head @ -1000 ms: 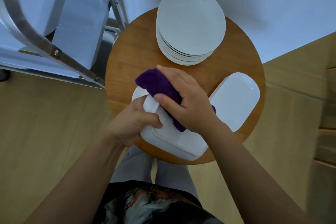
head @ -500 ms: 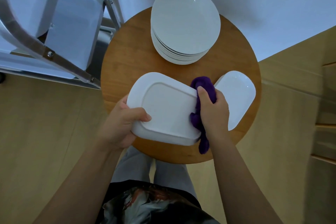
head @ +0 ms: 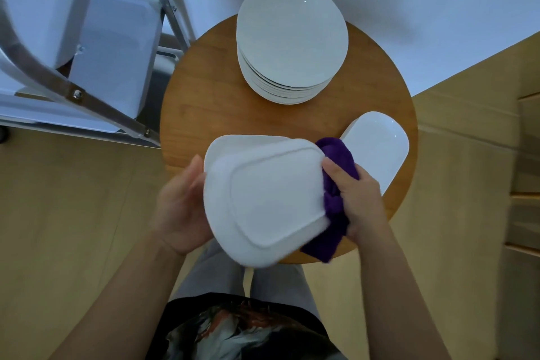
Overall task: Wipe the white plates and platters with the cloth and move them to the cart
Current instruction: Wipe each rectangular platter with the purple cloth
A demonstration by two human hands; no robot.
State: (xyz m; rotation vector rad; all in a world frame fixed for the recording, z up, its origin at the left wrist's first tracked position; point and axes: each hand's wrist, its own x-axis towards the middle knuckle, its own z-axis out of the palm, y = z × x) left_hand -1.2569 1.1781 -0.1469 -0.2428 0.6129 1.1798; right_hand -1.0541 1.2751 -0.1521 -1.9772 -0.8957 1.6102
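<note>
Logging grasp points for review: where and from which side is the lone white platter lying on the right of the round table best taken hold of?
Probably the platter by its far rounded end, from the table's right edge: the near end is hidden behind the right hand and purple cloth.

Readable text: you had none in view; no word, number, brand or sign could be read on anything.
Platter underside: the platter (head: 271,199) you held showed a plain white base with a raised outline only, and no maker's mark that could be read.
Plate stack: the stack of plates (head: 292,41) at the far edge of the round table (head: 204,90) showed bare white faces.
Cloth: your purple cloth (head: 336,181) carried no tag or label that showed.
Cart: the cart frame (head: 87,96) showed only a bolt, no plate or sticker.
</note>
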